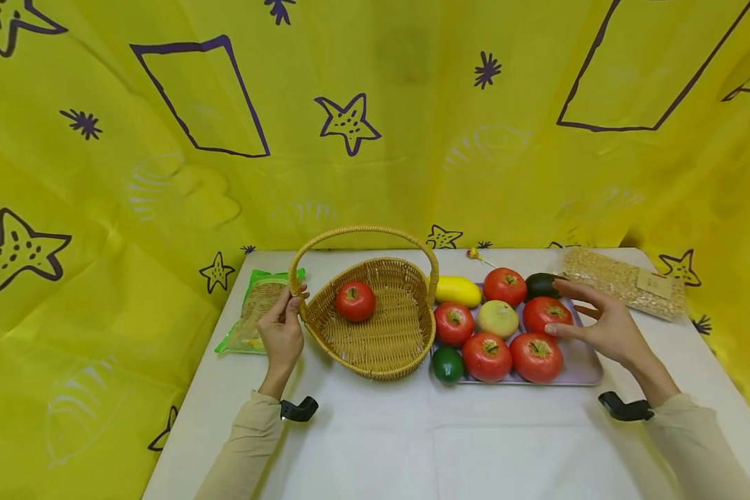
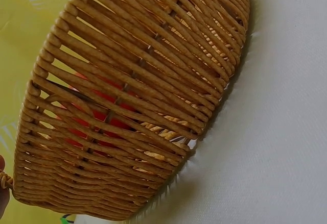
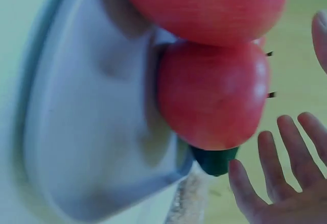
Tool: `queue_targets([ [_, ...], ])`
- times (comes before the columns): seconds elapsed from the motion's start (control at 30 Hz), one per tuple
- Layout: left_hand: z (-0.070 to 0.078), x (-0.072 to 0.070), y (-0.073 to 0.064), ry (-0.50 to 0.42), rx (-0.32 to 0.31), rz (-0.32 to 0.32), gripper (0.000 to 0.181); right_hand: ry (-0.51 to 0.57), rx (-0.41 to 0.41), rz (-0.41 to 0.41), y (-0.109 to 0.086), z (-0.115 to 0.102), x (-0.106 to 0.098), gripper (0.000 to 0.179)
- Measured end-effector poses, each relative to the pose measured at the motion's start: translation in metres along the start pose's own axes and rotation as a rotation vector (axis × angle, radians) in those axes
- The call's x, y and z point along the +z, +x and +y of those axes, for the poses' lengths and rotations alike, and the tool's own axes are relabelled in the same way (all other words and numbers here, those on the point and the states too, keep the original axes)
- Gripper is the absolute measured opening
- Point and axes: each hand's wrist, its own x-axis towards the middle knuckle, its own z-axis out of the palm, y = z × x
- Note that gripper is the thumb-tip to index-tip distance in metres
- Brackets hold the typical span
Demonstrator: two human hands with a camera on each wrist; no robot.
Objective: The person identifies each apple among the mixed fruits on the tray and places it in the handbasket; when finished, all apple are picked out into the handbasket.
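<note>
A wicker basket [image 1: 384, 347] with a tall arched handle stands on the table, one red apple [image 1: 355, 301] inside it. My left hand [image 1: 282, 337] grips the handle near its left foot; the left wrist view shows mostly the woven side [image 2: 127, 81]. To the right, a pale purple tray [image 1: 584, 362] carries several red apples. Over its right side my right hand [image 1: 606, 326] spreads thumb and fingers around an apple [image 1: 545, 314], holding nothing. In the right wrist view its fingers [image 3: 273, 168] are extended, apart from the nearest apple [image 3: 214, 96].
Also on the tray are a yellow elongated fruit [image 1: 457, 291], a pale round fruit [image 1: 498, 319] and two dark green fruits, one at front left [image 1: 448, 365]. A green-edged packet [image 1: 256, 316] lies left, a clear bag of flakes [image 1: 625, 281] back right, a lollipop [image 1: 475, 255] behind.
</note>
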Motion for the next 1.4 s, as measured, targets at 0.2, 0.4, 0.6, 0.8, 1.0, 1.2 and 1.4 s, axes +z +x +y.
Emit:
queue_targets([
  [0.2,-0.002,-0.001,-0.001,0.006,0.0,-0.001,0.033,0.003,0.058,0.061,-0.004,0.013,0.002,0.07],
  [0.4,-0.002,-0.001,-0.001,-0.001,0.0,-0.001,0.032,0.004,0.137,0.055,-0.006,0.019,0.007,0.071],
  [0.6,-0.002,-0.001,-0.001,0.004,0.004,-0.008,0.032,-0.048,0.154,0.037,-0.006,0.023,0.009,0.07],
  [0.8,-0.002,-0.002,0.0,0.02,0.002,-0.007,0.032,-0.125,0.217,0.001,-0.006,0.025,0.009,0.07],
  [1.0,-0.003,-0.002,0.0,0.022,0.005,-0.002,0.031,-0.064,0.205,-0.035,-0.004,0.027,0.009,0.069],
  [1.2,-0.003,-0.002,0.0,0.011,-0.001,0.001,0.031,-0.071,0.207,-0.035,-0.002,0.025,0.009,0.068],
  [1.4,-0.002,-0.002,0.0,0.02,-0.003,0.0,0.031,-0.089,0.249,-0.008,-0.003,0.022,0.007,0.071],
])
